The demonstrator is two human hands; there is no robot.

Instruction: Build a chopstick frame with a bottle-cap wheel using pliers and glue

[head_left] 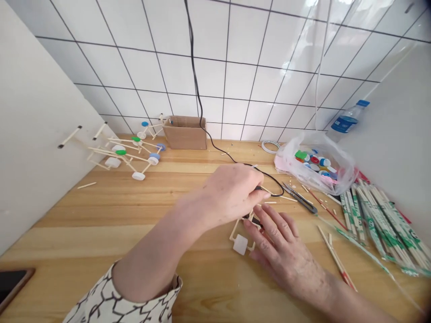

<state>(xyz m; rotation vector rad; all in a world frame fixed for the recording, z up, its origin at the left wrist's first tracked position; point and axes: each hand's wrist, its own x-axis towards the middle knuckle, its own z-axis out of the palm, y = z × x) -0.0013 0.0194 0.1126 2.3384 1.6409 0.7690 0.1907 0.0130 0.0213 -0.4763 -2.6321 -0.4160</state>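
Note:
My left hand (234, 186) reaches across from the lower left, its fingers closed. A dark bit shows at its fingertips by the end of a black cord (278, 195); most of what it grips is hidden. Just below, my right hand (281, 246) has its fingers curled against a small wooden-stick frame (233, 231), steadying it on the table. A white bottle cap (240, 244) sits at the frame's near end. Dark pieces show on the frame between the two hands. My hands cover the rest of it.
Stick frames with bottle-cap wheels (138, 176) stand at left beside a cardboard box (186, 137). On the right lie scissors (301, 198), a plastic bag (283, 159) of caps, wrapped chopsticks (387, 220) and loose sticks (333, 253). Behind are a tape roll (270, 142) and bottle (345, 123).

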